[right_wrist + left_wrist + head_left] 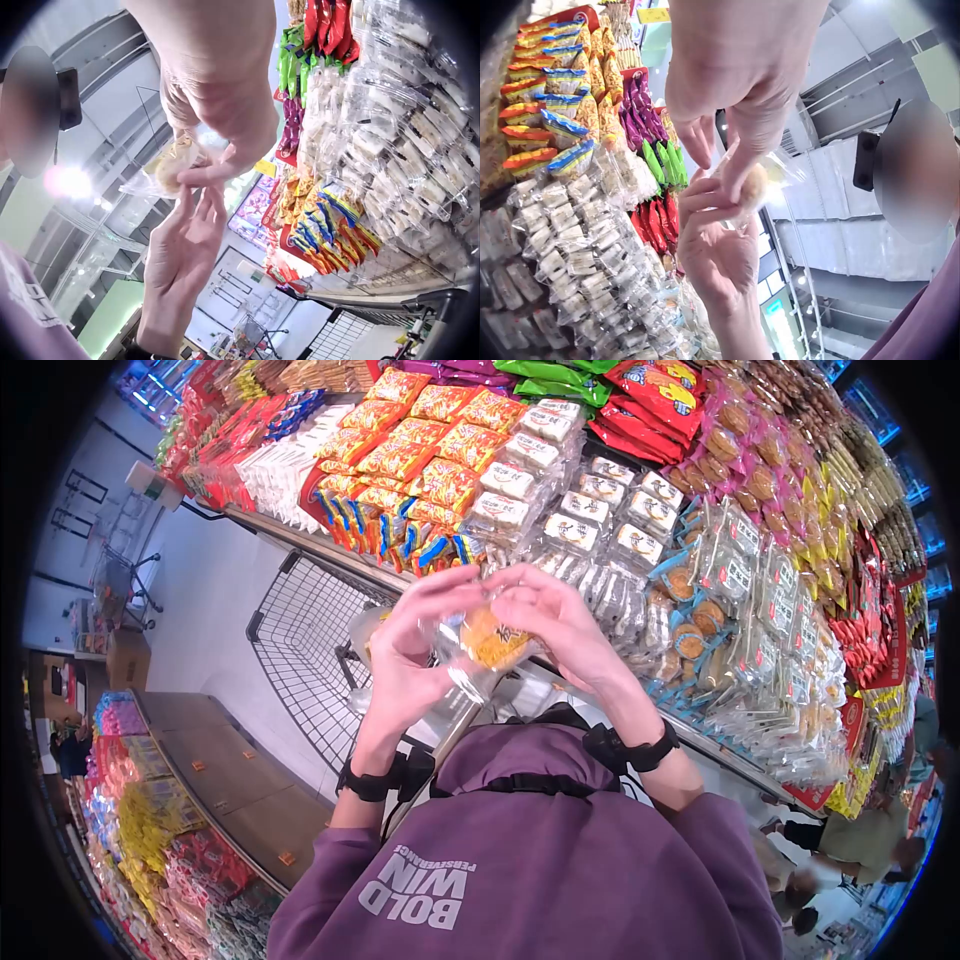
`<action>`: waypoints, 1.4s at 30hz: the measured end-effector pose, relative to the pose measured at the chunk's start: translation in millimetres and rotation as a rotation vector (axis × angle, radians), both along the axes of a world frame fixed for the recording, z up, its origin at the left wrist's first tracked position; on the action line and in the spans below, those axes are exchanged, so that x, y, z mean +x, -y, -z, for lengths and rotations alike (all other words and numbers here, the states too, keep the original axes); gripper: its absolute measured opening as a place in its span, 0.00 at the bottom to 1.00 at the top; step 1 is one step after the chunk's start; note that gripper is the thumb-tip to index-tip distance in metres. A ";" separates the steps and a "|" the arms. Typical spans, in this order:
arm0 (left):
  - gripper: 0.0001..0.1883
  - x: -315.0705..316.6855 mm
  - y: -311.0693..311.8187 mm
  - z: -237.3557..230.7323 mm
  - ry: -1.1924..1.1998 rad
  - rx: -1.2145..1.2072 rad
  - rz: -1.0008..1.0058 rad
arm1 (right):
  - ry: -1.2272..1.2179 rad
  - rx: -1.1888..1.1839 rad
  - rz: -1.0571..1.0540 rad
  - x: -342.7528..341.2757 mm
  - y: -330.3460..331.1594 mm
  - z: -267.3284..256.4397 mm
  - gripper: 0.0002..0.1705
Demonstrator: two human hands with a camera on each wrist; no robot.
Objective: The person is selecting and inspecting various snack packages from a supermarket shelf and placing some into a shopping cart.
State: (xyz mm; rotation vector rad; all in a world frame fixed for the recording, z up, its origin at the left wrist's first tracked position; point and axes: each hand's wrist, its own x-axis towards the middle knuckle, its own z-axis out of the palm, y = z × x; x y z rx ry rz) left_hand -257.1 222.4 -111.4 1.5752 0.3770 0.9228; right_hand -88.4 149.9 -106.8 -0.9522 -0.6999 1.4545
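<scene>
A round yellow-brown pastry in a clear wrapper [492, 640] is held between both hands in front of the chest. The left hand [415, 635] pinches the wrapper's left side, its fingers arched over the top. From the other side the right hand [555, 622] grips it, thumb and fingers bent round the edge. In the left wrist view the pastry [754, 187] shows between the fingertips of both hands. The right wrist view shows the pastry [174, 166] under the right hand [217, 97], with the left hand [184, 251] below it.
A wire shopping cart [305, 640] stands left of the body by the display edge. Behind the hands lie orange snack bags [400, 450], white wrapped packs [572, 532] and clear-bagged goods [735, 565]. A brown shelf [215, 760] is at lower left; people stand at far right.
</scene>
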 end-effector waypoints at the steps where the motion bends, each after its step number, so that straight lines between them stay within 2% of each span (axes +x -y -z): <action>1: 0.28 6.0 2.8 -4.1 0.042 -0.135 -0.049 | 0.083 0.037 0.109 1.7 -0.1 1.0 0.18; 2: 0.27 6.8 0.0 3.6 0.032 -0.116 -0.085 | 0.168 0.081 0.217 3.8 1.3 3.1 0.18; 5: 0.21 8.5 3.7 -3.1 0.119 -0.633 -0.077 | 0.278 0.127 0.413 4.6 4.0 -5.2 0.23; 6: 0.19 11.3 8.0 -4.5 0.168 -0.604 -0.074 | 0.298 0.136 0.437 4.3 4.7 -7.3 0.24; 10: 0.21 15.8 12.5 -16.7 -0.078 -0.379 -0.128 | 0.384 0.163 0.455 1.9 8.9 -5.5 0.28; 13: 0.21 16.2 8.2 -17.0 -0.049 -0.333 -0.099 | 0.409 0.245 0.422 -0.5 13.2 -10.4 0.30; 16: 0.22 12.7 6.0 -18.8 -0.073 -0.331 -0.084 | 0.430 0.284 0.354 0.7 15.4 -13.9 0.26; 19: 0.22 10.9 2.6 -14.5 -0.007 -0.226 -0.030 | 0.635 0.340 0.368 6.1 16.8 -13.5 0.19; 25: 0.21 8.7 -6.1 -5.1 0.068 0.007 0.033 | 0.770 0.514 0.383 7.9 17.8 -12.2 0.19; 31: 0.21 7.0 -5.2 -6.7 0.102 0.039 0.035 | 0.805 0.545 0.379 6.6 20.4 -17.4 0.18; 34: 0.23 6.1 6.2 -24.0 0.021 -0.178 0.002 | 0.747 0.439 0.409 1.0 25.1 -24.2 0.20; 37: 0.23 8.1 8.1 -21.1 0.026 -0.235 -0.026 | 0.537 0.360 0.365 -4.8 25.3 -21.6 0.26; 42: 0.21 11.2 13.9 -20.0 0.046 -0.341 -0.048 | 0.364 0.294 0.323 -8.2 24.8 -16.6 0.29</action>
